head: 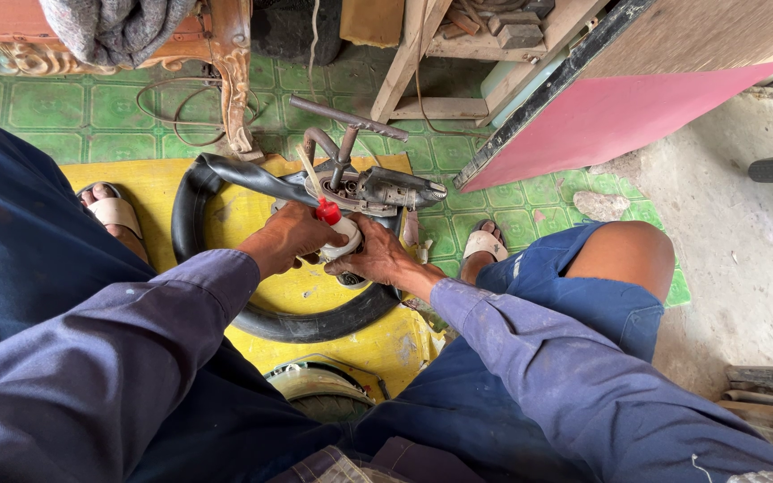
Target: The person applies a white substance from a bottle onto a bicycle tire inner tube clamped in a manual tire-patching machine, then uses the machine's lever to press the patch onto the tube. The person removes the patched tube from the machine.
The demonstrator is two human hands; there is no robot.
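Your left hand (286, 238) and right hand (376, 259) meet over a small white bottle with a red cap (331, 217), each curled around it from its own side, fingers closed on its body, so the bottle sits pinched between the two hands. Its long axis runs roughly upright toward you, tilted a little, with the red cap pointing up and slightly away from your body. Just beyond your knuckles lies a black rubber inner tube (225, 179), looped in a ring that passes under both wrists and curves back toward you; one flattened stretch of it is laid across a grimy metal press with a crank handle (364, 174), which stands right past your fingertips, its handle bar slanting off to the far right. Under the hands and the tube is a yellow mat (158, 192) on green patterned floor tiles (55, 107). Well off to the right of your right hand, a flat pink board (610, 116) with a dark edge leans at an angle; no label on it can be made out. Your sandalled feet (114, 213) sit either side of the work.
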